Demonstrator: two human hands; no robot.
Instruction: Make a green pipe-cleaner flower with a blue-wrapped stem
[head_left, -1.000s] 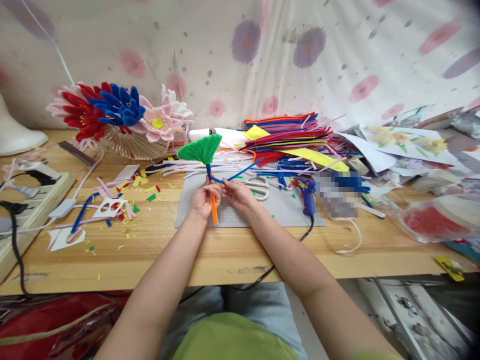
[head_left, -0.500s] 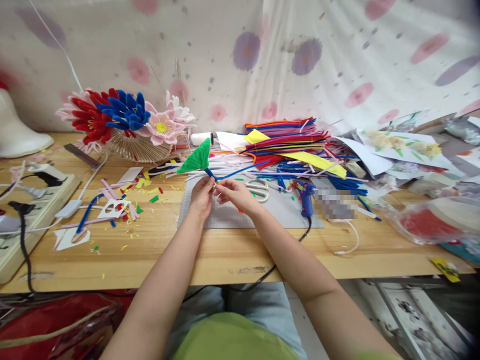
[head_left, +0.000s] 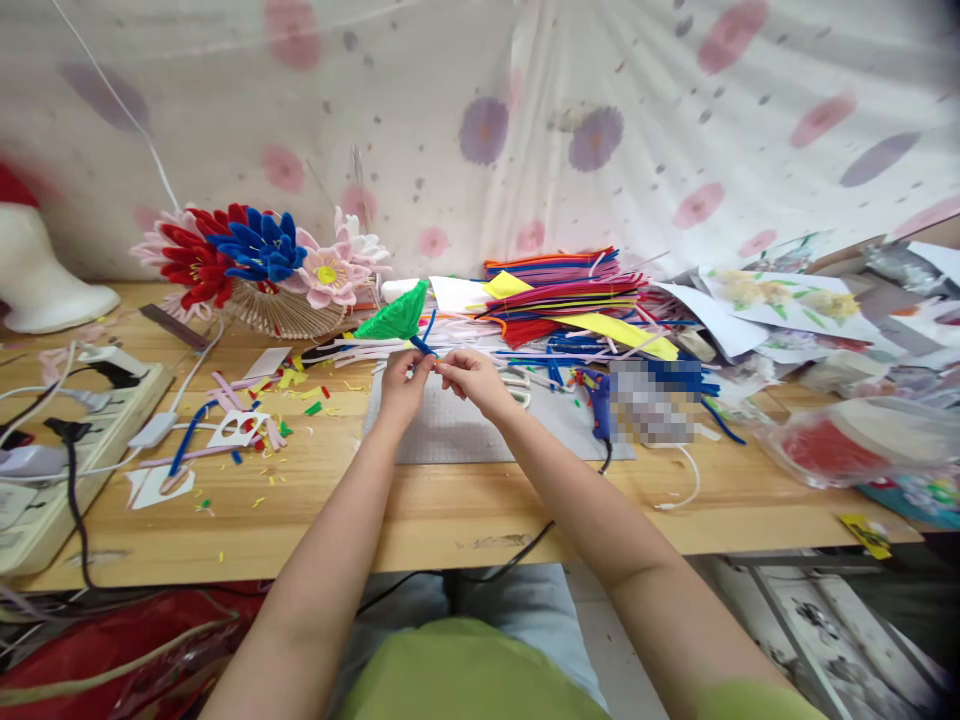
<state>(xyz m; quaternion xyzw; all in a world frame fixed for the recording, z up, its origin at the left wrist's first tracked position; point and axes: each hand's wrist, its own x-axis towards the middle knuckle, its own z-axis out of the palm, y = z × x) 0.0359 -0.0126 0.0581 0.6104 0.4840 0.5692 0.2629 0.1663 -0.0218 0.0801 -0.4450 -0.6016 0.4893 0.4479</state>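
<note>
Both arms (head_left: 341,530) (head_left: 600,520) extend, left fingers (head_left: 418,374) pinching blue stem (head_left: 421,345).

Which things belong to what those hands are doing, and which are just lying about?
Job in hand: green fan-shaped piece; blue stem; left hand; right hand.

Seemingly just lying about: glue gun, untouched; blue flower; power strip; yellow packet.

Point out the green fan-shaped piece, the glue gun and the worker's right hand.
Green fan-shaped piece (head_left: 393,316): head view, middle of its green surface.
Glue gun (head_left: 599,400): head view, middle of its blue body.
Right hand (head_left: 475,382): head view, back of the hand.
</note>
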